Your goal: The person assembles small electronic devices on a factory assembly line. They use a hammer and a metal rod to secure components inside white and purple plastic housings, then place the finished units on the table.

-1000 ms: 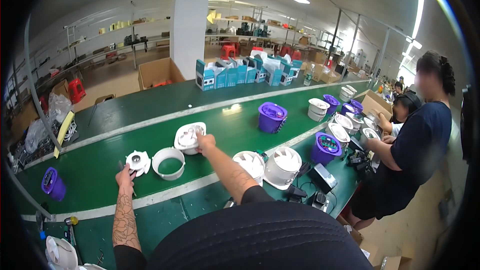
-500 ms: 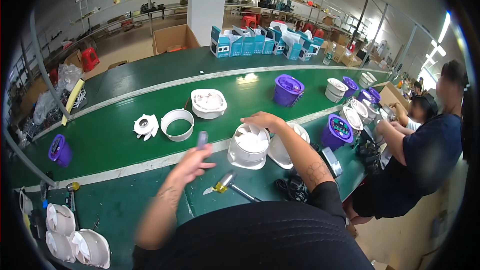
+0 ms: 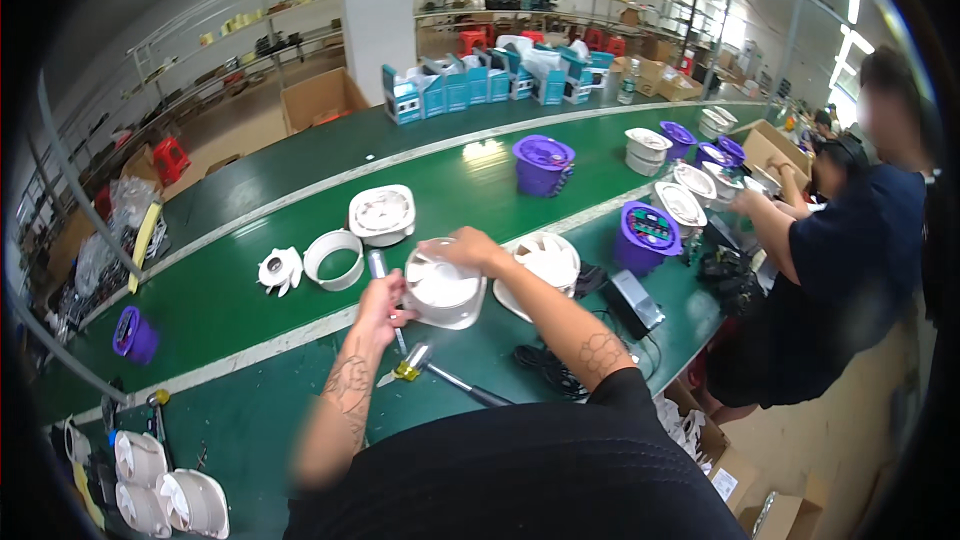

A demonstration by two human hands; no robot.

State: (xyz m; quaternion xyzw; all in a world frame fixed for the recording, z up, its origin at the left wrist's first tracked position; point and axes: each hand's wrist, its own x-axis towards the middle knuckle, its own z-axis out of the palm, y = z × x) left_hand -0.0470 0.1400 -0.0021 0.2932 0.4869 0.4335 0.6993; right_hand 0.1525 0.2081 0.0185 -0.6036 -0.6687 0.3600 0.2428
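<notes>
My left hand (image 3: 378, 308) is closed around a screwdriver (image 3: 376, 263); its pale handle rises above the fist and its thin shaft shows below. Right beside this fist stands a round white fan housing (image 3: 447, 310) with a fan inside. Across its top rim lies my right hand (image 3: 468, 248), gripping the housing, with some fingertips hidden. Close by on the right is a second white fan housing (image 3: 545, 265), partly behind my right forearm. A hammer (image 3: 411, 364) with a yellow face and dark handle lies on the bench just below my left hand.
On the green belt sit a loose white fan wheel (image 3: 280, 270), a white ring (image 3: 334, 261), a white unit (image 3: 382, 212) and a purple unit (image 3: 543, 165). Several fan housings (image 3: 190, 502) stand lower left. Black cables (image 3: 552, 368) lie at right, near co-workers.
My left hand has come in from the left with the screwdriver, up against the white fan housing. The housing has shifted slightly left under my right hand. The view has turned a little.
</notes>
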